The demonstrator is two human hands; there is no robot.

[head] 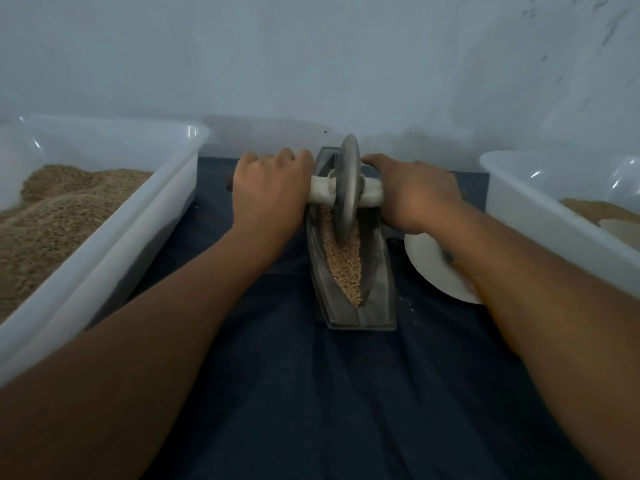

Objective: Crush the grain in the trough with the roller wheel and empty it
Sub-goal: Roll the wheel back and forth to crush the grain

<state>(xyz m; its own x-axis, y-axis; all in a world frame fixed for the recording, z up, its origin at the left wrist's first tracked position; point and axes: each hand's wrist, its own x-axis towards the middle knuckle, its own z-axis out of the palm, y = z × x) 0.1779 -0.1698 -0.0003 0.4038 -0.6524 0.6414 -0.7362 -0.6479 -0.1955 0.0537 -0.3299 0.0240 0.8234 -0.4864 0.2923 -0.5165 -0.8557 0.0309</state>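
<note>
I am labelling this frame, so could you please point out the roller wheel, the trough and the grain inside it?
roller wheel (347,188): head view, on the flat face of the metal disc.
trough (379,299): head view, on its bare right wall near the close end.
grain (346,268): head view, on the middle of the grain lying in the channel.

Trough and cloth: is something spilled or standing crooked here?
A few pale grains lie spilled on the dark cloth, right of the trough's near end. The roller wheel stands upright in the trough; nothing else looks odd.

Both hands (273,188) apparently grip roller wheel (346,188) axle
</note>
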